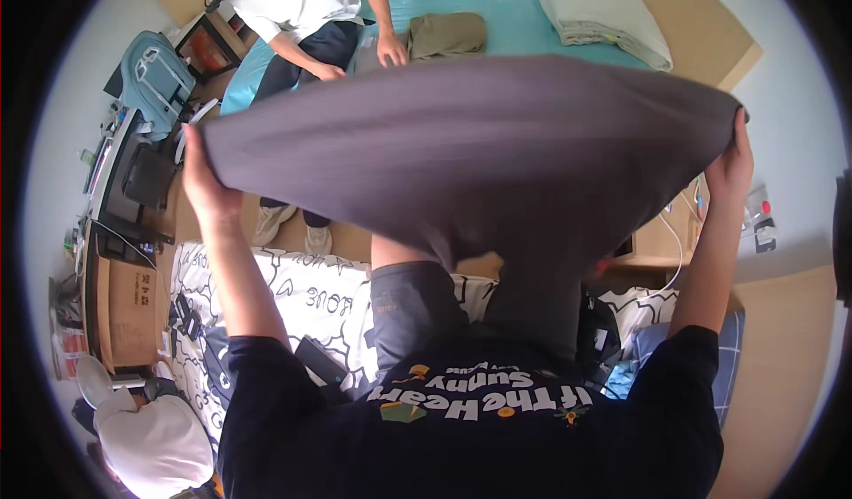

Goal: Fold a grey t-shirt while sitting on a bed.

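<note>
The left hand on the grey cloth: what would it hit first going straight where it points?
The left hand would probably meet the light-blue bag or chair back, though depth is unclear.

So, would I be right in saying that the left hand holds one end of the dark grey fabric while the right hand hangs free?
Not quite: the right hand is not free; the head view shows it gripping the opposite end of the dark grey fabric. The left hand does hold one end, as you said.

black printed t-shirt (479, 441), grey shorts (414, 311)
</note>
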Demonstrator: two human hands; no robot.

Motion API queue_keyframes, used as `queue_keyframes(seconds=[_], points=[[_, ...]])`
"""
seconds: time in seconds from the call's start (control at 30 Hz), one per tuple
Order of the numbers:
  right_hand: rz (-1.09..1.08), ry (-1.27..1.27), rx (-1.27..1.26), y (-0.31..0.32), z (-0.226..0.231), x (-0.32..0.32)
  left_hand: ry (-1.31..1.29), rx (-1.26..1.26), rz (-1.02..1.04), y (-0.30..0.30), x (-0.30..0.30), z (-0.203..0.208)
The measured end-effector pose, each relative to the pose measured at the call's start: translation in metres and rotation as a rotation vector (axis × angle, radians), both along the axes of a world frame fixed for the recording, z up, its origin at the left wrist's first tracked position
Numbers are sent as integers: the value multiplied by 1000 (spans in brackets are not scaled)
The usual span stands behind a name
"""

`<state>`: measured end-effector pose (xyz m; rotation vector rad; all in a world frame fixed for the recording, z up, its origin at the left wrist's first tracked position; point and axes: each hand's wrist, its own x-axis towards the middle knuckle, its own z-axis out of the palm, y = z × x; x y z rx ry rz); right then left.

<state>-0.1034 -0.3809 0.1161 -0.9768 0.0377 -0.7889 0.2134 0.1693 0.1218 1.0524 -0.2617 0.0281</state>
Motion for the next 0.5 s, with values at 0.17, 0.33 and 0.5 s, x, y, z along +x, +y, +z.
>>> queue_keyframes(seconds=[0.17, 0.33, 0.5], points=[[-69, 57, -66, -17, 21, 46, -158, 51, 53, 9, 27, 45], [20, 105, -4, -39, 23, 86, -186, 122, -24, 9, 49, 44], [75, -57, -104, -37, 21, 103, -95, 62, -140, 19, 47, 33]])
